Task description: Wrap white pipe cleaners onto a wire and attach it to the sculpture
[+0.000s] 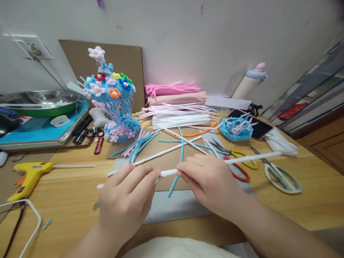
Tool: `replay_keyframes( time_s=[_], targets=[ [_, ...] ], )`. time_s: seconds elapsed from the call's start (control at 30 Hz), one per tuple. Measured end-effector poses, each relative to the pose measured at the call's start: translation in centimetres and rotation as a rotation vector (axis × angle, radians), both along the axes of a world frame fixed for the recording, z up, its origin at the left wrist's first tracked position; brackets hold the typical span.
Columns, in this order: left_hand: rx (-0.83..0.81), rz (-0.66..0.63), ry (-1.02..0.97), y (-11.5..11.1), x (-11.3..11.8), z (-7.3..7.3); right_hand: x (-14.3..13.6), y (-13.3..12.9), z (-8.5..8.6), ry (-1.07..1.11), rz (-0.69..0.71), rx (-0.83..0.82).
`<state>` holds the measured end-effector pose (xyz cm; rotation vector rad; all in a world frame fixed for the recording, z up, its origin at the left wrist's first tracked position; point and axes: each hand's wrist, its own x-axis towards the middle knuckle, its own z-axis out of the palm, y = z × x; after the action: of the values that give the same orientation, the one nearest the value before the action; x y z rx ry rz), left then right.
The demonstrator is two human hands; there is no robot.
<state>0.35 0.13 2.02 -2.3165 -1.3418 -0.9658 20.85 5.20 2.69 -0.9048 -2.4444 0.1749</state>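
A white pipe cleaner (169, 173) with a thicker twisted middle stretches between my two hands, above the work mat. My left hand (129, 193) pinches its left end. My right hand (208, 179) pinches the other end, and a long white length sticks out to the right beyond that hand. Just below and behind this piece lie a blue pipe cleaner (181, 154) and a long white one (158, 153) on brown cardboard (161, 145). My fingers hide how the twisted part is joined.
A yellow glue gun (33, 175) lies left. Right are red-handled scissors (238, 170) and pale green-handled scissors (282, 177). A flowered blue ornament (111, 91) stands behind, beside bundles of pink (173, 89) and white pipe cleaners (181, 120). A blue fuzzy bowl-shaped piece (236, 129) sits by a phone (259, 127).
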Motion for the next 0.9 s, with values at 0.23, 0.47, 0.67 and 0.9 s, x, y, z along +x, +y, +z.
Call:
replay_keyframes(
  time_s=[0.23, 0.47, 0.67, 0.9],
  targets=[
    [0.021, -0.085, 0.012, 0.24, 0.06, -0.16, -0.05, -0.35, 0.03, 0.021, 0.017, -0.119],
    [-0.115, -0.135, -0.092, 0.38, 0.21, -0.1, -0.12, -0.65, -0.33, 0.01, 0.03, 0.05],
    [-0.226, -0.149, -0.16, 0.52, 0.46, 0.01, -0.21, -0.77, -0.52, -0.018, 0.046, 0.156],
    [-0.232, -0.105, -0.11, 0.57, 0.32, -0.09, -0.16, -0.65, -0.55, -0.045, 0.047, 0.137]
  ],
)
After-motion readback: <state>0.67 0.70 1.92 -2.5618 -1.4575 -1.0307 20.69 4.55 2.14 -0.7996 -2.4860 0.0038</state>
